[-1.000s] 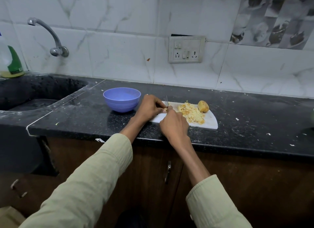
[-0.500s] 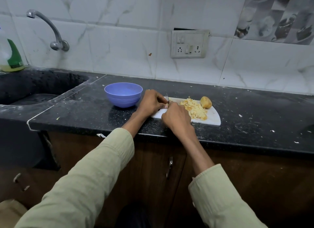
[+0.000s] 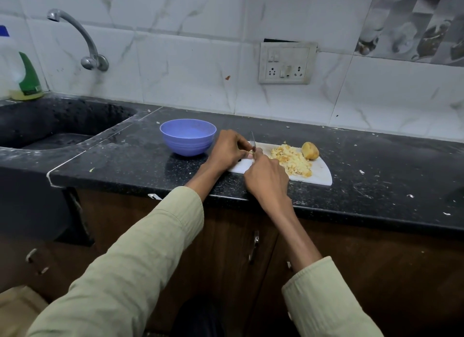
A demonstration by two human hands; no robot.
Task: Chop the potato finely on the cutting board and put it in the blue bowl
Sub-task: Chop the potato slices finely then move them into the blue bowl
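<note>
Your counter [image 3: 376, 165] carries one white board [image 3: 319, 177], long axis running left to right along the front edge, its rounded end pointing right. One blue bowl [image 3: 187, 136] stands upright just left of the board, near your left hand. One pile of chopped potato [image 3: 292, 160] lies on the board's right half, and one unchopped potato chunk [image 3: 310, 150] touches the pile's far right edge. Your right hand [image 3: 267, 179] is curled around a knife [image 3: 253, 145]; the blade points away from you, tip tilted up, and the handle is hidden in the fist. Your left hand [image 3: 229, 149] has fingers bent together, pinching a small potato bit [image 3: 250, 152] against the board's left end beside the blade.
</note>
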